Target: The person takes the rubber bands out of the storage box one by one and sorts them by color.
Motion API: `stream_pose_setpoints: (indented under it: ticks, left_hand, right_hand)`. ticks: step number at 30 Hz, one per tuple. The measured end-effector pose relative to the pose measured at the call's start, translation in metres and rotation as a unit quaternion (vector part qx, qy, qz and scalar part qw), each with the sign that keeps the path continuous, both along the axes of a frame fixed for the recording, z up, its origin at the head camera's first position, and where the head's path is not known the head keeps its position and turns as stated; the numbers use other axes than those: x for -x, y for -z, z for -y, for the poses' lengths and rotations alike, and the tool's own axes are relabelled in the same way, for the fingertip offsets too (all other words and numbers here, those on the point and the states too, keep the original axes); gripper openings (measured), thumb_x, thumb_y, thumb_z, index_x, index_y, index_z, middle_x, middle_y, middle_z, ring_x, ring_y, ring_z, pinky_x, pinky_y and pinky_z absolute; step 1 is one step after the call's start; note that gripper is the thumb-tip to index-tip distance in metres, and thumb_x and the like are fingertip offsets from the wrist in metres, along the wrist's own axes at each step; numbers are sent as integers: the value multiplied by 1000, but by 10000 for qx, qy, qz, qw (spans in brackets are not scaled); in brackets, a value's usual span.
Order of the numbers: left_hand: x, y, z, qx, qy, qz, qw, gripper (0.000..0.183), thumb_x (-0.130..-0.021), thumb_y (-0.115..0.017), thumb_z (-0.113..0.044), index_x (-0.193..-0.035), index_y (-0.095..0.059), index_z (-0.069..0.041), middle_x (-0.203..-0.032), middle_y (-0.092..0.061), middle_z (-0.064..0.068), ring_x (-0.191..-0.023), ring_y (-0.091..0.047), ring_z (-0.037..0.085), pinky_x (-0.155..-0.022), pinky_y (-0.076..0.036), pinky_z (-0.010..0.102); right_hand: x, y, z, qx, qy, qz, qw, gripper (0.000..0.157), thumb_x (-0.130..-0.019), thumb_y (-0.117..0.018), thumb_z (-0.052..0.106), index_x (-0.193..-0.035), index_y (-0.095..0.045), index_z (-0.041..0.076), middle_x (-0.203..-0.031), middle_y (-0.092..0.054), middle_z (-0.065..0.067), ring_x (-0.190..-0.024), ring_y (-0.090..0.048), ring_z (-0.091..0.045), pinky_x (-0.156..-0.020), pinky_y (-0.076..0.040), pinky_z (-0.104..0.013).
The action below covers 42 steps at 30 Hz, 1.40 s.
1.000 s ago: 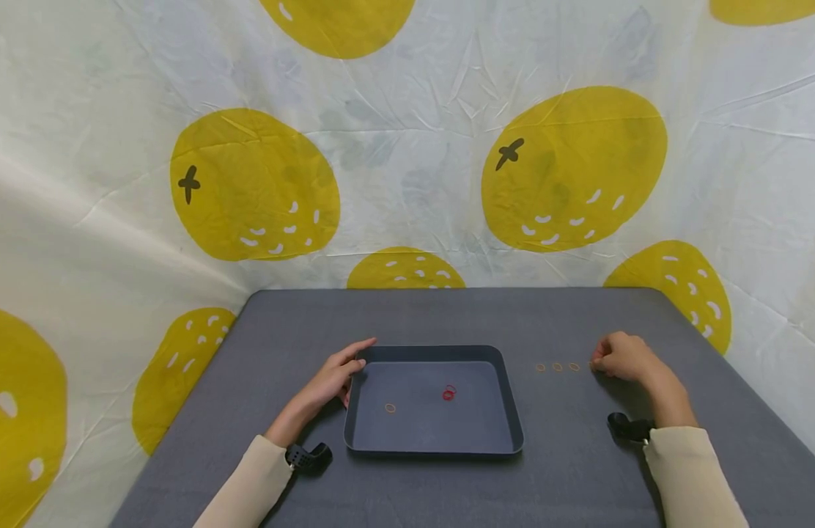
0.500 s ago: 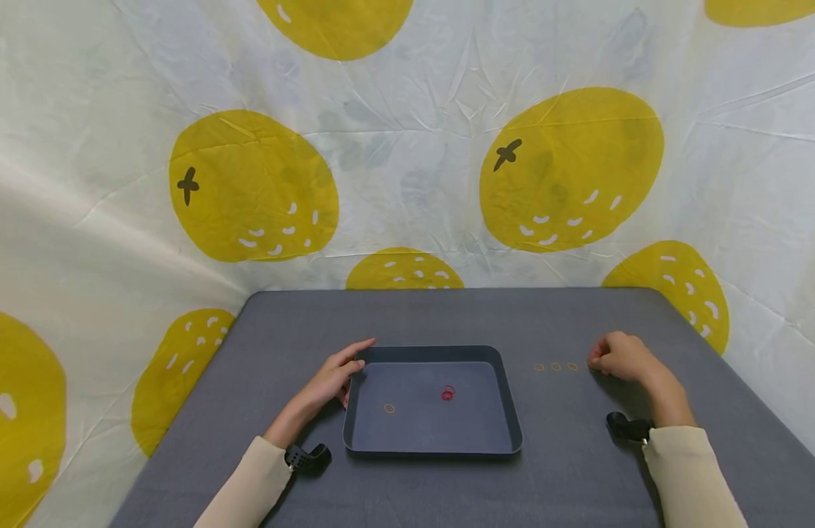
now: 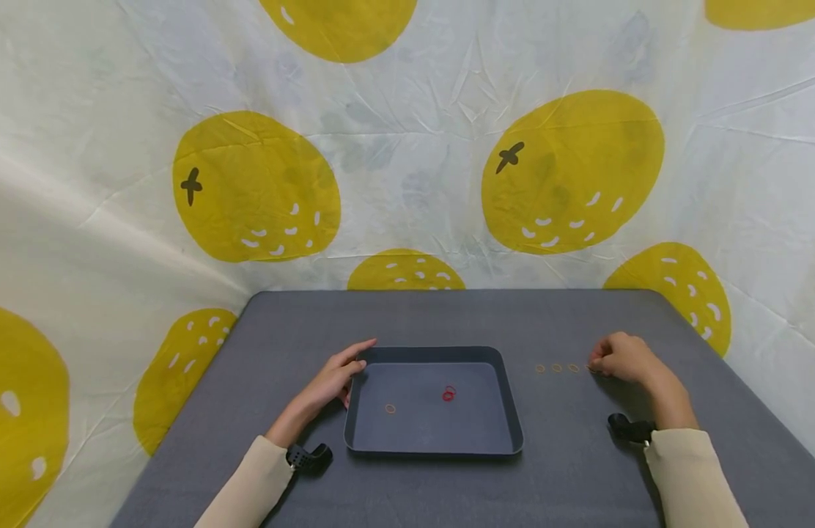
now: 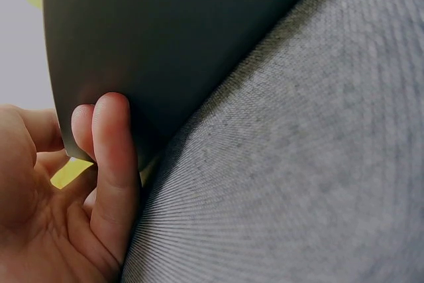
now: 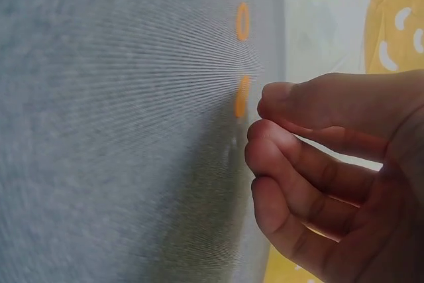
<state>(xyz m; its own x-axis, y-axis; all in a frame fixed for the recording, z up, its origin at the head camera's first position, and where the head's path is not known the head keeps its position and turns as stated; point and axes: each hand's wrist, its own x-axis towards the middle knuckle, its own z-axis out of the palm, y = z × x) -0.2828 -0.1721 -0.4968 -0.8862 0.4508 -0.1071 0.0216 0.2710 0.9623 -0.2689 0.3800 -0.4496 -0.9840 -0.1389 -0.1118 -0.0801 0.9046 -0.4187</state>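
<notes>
A shallow dark grey tray point(image 3: 434, 449) lies on the table, and my left hand point(image 3: 331, 378) grips its left side near the back corner. In the left wrist view, fingers point(image 4: 112, 137) press the tray's outer wall point(image 4: 165, 38). Inside the tray lie red rubber bands point(image 3: 449, 394) close together and one tan rubber band point(image 3: 391, 408). To its right, a row of tan rubber bands point(image 3: 557, 368) runs across the table. At the row's right end my right hand point(image 3: 624, 357) pinches at another rubber band point(image 3: 588, 368), mostly hidden by the fingertips.
Grey cloth covers the table point(image 3: 434, 491). A white curtain with yellow fruit prints point(image 3: 407, 183) hangs behind it and along its sides. Black wrist cameras point(image 3: 628, 428) sit on both wrists, low over the table.
Both hands stay in place, and the tray and rubber bands have not visibly moved. Only the head view shifts slightly.
</notes>
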Motion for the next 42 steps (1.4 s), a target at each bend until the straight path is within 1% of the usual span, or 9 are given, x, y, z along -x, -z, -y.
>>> stream_pose_setpoints:
  ticks: [7, 9, 13, 16, 20, 26, 30, 35, 42]
  left_hand:
    - [-2, 0, 0, 36, -90, 41, 9999, 47, -103, -45, -29, -149, -36, -34, -57, -50, 6, -41, -53, 17, -46, -54, 46]
    - [-2, 0, 0, 47, -110, 52, 9999, 47, -103, -45, -29, -148, -37, -35, -58, -50, 7, -41, -52, 17, -46, -54, 46]
    - [-2, 1, 0, 24, -98, 47, 9999, 47, -103, -45, -30, -149, -36, -34, -62, -51, 8, -42, -52, 17, -46, -54, 46]
    - [-2, 1, 0, 26, -97, 45, 9999, 47, -103, -44, -31, -149, -35, -34, -61, -50, 8, -42, -51, 17, -46, -54, 45]
    - [-3, 1, 1, 69, -96, 1, 9999, 47, -103, -44, -31, -149, -35, -33, -58, -49, 7, -42, -52, 17, -45, -54, 45]
    - [-3, 2, 1, 128, -138, -58, 9998, 46, -103, -45, -29, -147, -37, -37, -63, -52, 9, -42, -53, 17, -46, -54, 47]
    - [-2, 2, 1, 155, -179, -25, 9997, 45, -103, -45, -29, -146, -39, -39, -67, -53, 10, -43, -53, 18, -46, -54, 46]
    - [-2, 1, 0, 116, -157, 5, 9998, 46, -103, -45, -31, -147, -37, -37, -65, -52, 9, -42, -52, 17, -46, -54, 45]
    - [-2, 2, 0, 73, -88, 5, 9999, 46, -103, -45, -32, -148, -36, -36, -58, -50, 6, -41, -51, 16, -46, -54, 45]
  right_hand:
    - [-3, -9, 3, -57, -17, -87, 9999, 10, -83, -66, 16, -79, -72, 10, -63, -59, 4, -62, -51, -14, -55, -39, -28]
    - [-5, -13, 4, -80, -53, -128, 9999, 11, -85, -65, 17, -80, -72, 9, -63, -58, 4, -62, -50, -14, -55, -38, -28]
    - [-7, -20, 9, -96, -161, -202, 9996, 13, -88, -64, 18, -84, -71, 8, -63, -58, 4, -63, -49, -14, -55, -38, -28]
    - [-8, -25, 14, -98, -259, -283, 9992, 14, -88, -64, 18, -85, -71, 7, -64, -58, 4, -62, -49, -14, -55, -38, -28]
    - [-9, -29, 18, -47, -384, -394, 9985, 15, -89, -64, 18, -88, -72, 5, -68, -62, 3, -62, -50, -12, -56, -41, -28]
    - [-8, -34, 26, 192, -424, -400, 9981, 18, -90, -66, 21, -92, -72, 5, -80, -69, -4, -66, -55, -12, -58, -44, -29]
    - [-9, -41, 33, 283, -452, -453, 9976, 19, -90, -66, 23, -93, -72, 5, -81, -69, -5, -67, -56, -13, -59, -45, -29]
    - [-13, -50, 42, 272, -546, -627, 9962, 20, -90, -66, 24, -94, -72, 5, -80, -69, -2, -67, -56, -12, -59, -46, -29]
    - [-17, -58, 56, 246, -584, -838, 9945, 17, -91, -66, 22, -95, -73, 7, -85, -70, 0, -71, -59, -10, -61, -48, -29]
